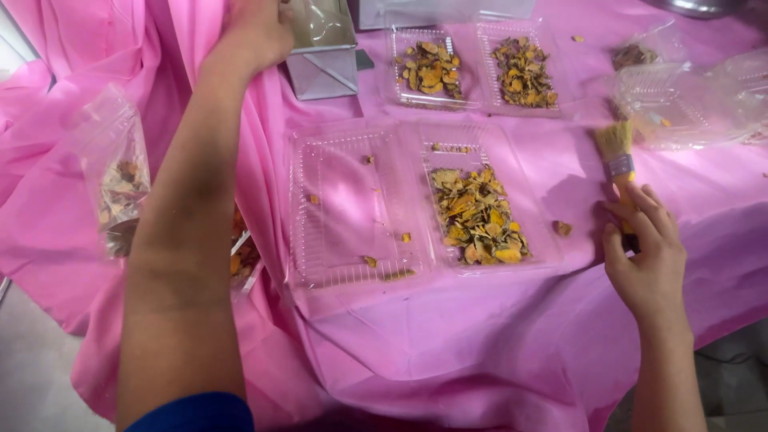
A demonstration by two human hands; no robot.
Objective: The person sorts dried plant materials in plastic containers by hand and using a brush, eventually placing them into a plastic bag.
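Note:
My right hand (646, 248) grips a small paintbrush (616, 152) by its handle, bristles pointing away from me, resting on the pink cloth. My left hand (258, 32) reaches far up the table and rests against a metal box-shaped object (324, 50); whether it grips it I cannot tell. Between my arms lies an open clear plastic clamshell container (352, 208). Its right half holds a pile of dried yellow-brown slices (478, 216), while the left half holds only a few crumbs.
A second open clamshell (472, 64) with dried slices in both halves sits farther back. Empty clear containers (680, 104) lie at the right. A plastic bag of dried pieces (120, 180) hangs at the left. A pink cloth (448, 344) covers the table.

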